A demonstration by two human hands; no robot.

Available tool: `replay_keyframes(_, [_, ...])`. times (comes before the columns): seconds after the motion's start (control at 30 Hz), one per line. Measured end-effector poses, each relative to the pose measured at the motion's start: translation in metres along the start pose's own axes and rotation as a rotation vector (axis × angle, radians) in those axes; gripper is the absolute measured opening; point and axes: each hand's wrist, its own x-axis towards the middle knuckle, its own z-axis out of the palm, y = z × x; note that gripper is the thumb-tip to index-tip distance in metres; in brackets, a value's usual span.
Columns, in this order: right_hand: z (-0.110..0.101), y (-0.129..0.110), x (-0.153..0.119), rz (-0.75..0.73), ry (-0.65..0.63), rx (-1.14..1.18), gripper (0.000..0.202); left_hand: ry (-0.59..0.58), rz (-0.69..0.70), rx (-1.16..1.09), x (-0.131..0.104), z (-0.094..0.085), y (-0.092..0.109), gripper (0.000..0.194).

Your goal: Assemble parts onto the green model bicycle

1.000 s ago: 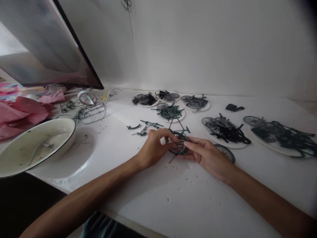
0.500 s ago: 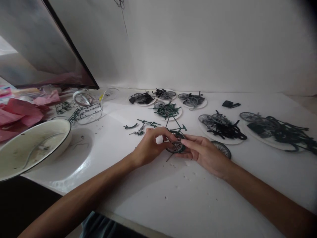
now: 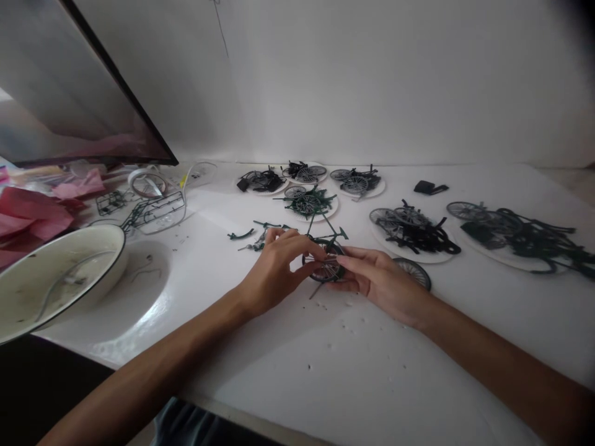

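A small model bicycle frame [image 3: 328,235], dark green, stands over the white table with a spoked wheel [image 3: 325,263] at its lower part. My left hand [image 3: 283,260] pinches the wheel near its hub from the left, thumb and forefinger closed on it. From the right my right hand [image 3: 372,272] grips the wheel and frame, thumb on the near side and fingers behind. The exact contact at the hub is too small to make out. Another wheel [image 3: 413,274] lies partly behind my right wrist. Loose green parts [image 3: 240,235] lie beyond my left hand.
Several white plates [image 3: 421,256] hold black and green bicycle parts. A black piece [image 3: 430,187] lies near the wall. At left are an enamel basin [image 3: 105,272], pink paper [image 3: 32,214], a tape roll [image 3: 147,183], a part sprue [image 3: 160,210] and a screen [image 3: 93,93].
The whole view has shifted slightly. My left hand's back fingers have lifted and spread a little over the loose parts, while both hands keep hold at the wheel.
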Motion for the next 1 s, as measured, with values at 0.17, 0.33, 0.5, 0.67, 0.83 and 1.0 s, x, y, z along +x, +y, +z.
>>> replay_keyframes(0.17, [0.000,0.000,0.000,-0.001,0.006,0.000,0.024,-0.052,0.035,0.038,0.000,-0.003,0.000,0.005])
replay_keyframes(0.33, [0.001,0.000,0.000,-0.008,0.010,0.027,0.020,-0.043,0.095,0.097,0.000,-0.004,-0.001,0.007])
replay_keyframes(0.5, [0.002,-0.001,0.000,-0.014,0.009,0.047,0.024,-0.019,0.139,0.141,0.000,-0.002,-0.002,0.021])
replay_keyframes(0.67, [0.002,-0.001,0.000,-0.009,-0.001,0.061,0.023,-0.014,0.190,0.180,0.000,-0.001,-0.001,0.018])
replay_keyframes(0.83, [0.001,-0.001,0.000,-0.009,-0.001,0.071,0.022,0.044,0.136,0.031,-0.002,0.005,-0.003,0.022])
replay_keyframes(1.0, [-0.001,0.000,0.001,-0.006,-0.015,0.068,0.022,0.096,0.185,-0.028,-0.002,0.009,-0.008,0.017])
